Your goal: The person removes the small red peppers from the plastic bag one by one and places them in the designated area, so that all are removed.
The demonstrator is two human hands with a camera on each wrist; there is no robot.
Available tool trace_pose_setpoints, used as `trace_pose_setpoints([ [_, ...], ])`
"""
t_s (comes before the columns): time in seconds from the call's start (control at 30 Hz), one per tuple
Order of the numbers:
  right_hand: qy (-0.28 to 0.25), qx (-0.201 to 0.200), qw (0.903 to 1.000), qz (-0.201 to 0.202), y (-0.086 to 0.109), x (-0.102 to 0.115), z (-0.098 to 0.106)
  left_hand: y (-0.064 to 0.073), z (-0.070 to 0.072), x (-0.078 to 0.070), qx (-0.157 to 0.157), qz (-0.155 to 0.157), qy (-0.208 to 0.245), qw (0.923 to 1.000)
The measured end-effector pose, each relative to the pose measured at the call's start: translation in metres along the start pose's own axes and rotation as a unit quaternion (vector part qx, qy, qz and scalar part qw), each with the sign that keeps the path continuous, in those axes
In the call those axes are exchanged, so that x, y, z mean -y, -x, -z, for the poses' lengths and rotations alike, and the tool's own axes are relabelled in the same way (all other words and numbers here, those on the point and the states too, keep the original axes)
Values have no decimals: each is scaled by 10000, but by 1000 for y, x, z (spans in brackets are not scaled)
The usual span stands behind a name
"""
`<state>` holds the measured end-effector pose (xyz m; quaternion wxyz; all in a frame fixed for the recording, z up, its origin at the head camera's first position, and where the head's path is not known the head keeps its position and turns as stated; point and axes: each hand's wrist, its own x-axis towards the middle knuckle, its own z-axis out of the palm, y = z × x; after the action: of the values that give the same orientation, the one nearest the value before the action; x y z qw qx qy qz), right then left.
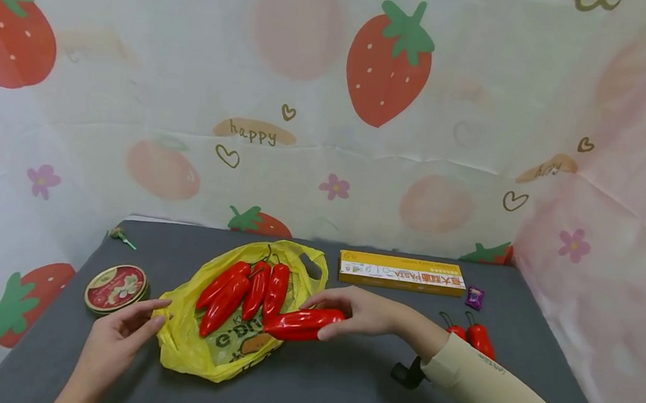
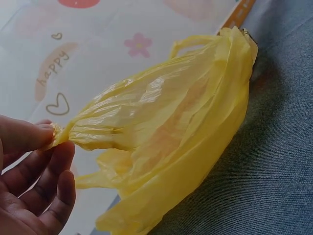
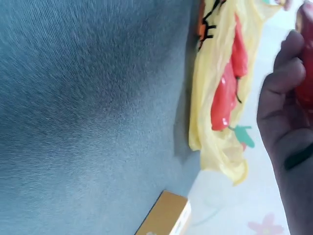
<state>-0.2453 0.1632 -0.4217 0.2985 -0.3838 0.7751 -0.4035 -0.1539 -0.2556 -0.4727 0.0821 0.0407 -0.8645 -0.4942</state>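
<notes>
L hand (image 1: 116,342) pinches rim of thin yellow plastic bag (image 1: 182,351), prob. to keep its mouth wide, while R hand (image 1: 358,311) curls thumb & fingers round long glossy red pepper (image 1: 299,324), tip over bag's right side, near similar red peppers (image 1: 224,305) inside.

Round tin (image 1: 115,287) left; pasta box (image 1: 401,274) at back, purple packet (image 1: 474,298) beside.

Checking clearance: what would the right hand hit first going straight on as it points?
Likely the yellow bag, met first by the red pepper the right hand holds. Height is unclear; it may pass over the rim.
</notes>
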Motion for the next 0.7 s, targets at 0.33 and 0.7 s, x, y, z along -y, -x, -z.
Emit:
trace_pose_setpoints([
  [0.33,233,-931,9940,-520,43,-9,9,-1,-1,1,21,-28,-13,10000],
  [0.7,174,-1943,9773,-827,84,-38,21,1,-2,0,65,-7,90,9999],
])
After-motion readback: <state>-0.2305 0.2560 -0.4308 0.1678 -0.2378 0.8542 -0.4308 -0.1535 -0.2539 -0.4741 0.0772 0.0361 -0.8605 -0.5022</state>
